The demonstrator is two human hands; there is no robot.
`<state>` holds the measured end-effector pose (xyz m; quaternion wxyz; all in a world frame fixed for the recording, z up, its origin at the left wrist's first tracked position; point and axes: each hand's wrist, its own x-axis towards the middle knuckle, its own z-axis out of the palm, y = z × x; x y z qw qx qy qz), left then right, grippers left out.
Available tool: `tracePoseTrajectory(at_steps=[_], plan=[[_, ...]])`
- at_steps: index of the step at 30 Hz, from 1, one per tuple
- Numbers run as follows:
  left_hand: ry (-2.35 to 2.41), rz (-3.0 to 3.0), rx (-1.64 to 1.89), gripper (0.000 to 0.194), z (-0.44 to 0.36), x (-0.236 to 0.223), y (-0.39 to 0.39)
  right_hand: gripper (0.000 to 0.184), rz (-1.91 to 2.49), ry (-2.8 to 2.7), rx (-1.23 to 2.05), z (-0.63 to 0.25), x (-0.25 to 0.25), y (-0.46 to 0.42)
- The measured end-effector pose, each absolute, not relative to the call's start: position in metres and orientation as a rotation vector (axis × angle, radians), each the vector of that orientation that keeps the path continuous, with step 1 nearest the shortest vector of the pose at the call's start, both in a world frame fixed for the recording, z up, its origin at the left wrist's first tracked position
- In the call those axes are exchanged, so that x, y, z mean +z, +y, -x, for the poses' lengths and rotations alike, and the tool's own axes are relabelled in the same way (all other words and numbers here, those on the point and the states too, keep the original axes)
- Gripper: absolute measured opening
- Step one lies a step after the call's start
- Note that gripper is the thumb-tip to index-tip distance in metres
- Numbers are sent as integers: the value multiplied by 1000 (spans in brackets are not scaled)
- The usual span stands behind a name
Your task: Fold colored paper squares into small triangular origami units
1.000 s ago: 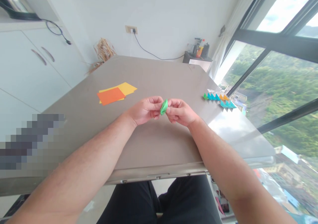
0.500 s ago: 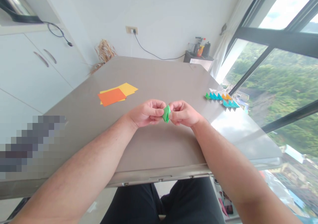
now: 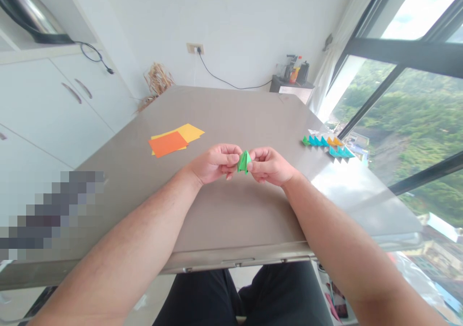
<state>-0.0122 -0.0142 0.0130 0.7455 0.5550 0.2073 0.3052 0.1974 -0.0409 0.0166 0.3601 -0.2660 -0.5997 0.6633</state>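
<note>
Left hand (image 3: pixel 219 163) and right hand (image 3: pixel 270 167) each pinch one side of a small folded green paper (image 3: pixel 243 162), held between them over the worktop (image 3: pixel 235 215). Leftward, an orange sheet (image 3: pixel 168 144) overlaps yellow sheets (image 3: pixel 191 132); rightward, folded paper pieces (image 3: pixel 318 142) sit in rows.

Green folded paper (image 3: pixel 244 162) has changed shape between your hands — a slim, tilted, pointed oval a second ago, upright by the middle frame, now a peak on top with a notched, two-legged lower edge. Your view's swung left — more silver-and-black appliance (image 3: pixel 34 12) showing, another cabinet handle (image 3: pixel 3 136) at the edge.
</note>
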Motion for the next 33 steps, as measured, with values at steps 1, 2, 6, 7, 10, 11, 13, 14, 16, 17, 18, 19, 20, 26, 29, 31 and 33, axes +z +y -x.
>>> tracePoseTrajectory(at_steps=[1,2,6,7,10,11,13,14,16,17,18,19,20,26,29,31,33], plan=[[455,-1228,664,27,13,13,-14,36,692,-1549,1707,-198,16,-41],[457,-1237,659,27,13,12,-14,36,699,-1552,1707,-198,16,-40],[469,-1248,616,31,12,13,-15,36,697,-1556,1747,-198,16,-40],[477,-1248,614,32,12,13,-16,35,689,-1557,1762,-198,16,-40],[512,-1256,662,35,10,14,-18,35,672,-1550,1786,-197,18,-41],[522,-1263,681,35,10,15,-18,34,672,-1544,1783,-197,18,-41],[538,-1277,704,34,10,15,-18,34,679,-1532,1774,-197,18,-42],[545,-1280,711,33,10,16,-18,34,686,-1524,1771,-197,18,-42],[563,-1281,722,32,10,16,-18,35,700,-1508,1763,-197,16,-41],[576,-1283,738,31,9,17,-18,35,709,-1498,1747,-197,15,-40],[594,-1290,762,30,9,17,-18,36,722,-1485,1719,-197,14,-40],[617,-1303,795,29,8,18,-18,36,741,-1470,1677,-196,12,-39],[643,-1321,829,28,7,18,-19,37,762,-1452,1631,-195,11,-38],[709,-1383,834,28,2,19,-21,37,832,-1371,1521,-194,9,-36],[703,-1335,831,29,2,17,-20,36,817,-1371,1530,-194,10,-36],[712,-1270,891,29,2,16,-18,36,825,-1366,1441,-192,11,-37],[748,-1196,963,29,1,14,-16,38,872,-1385,1261,-189,10,-37]])
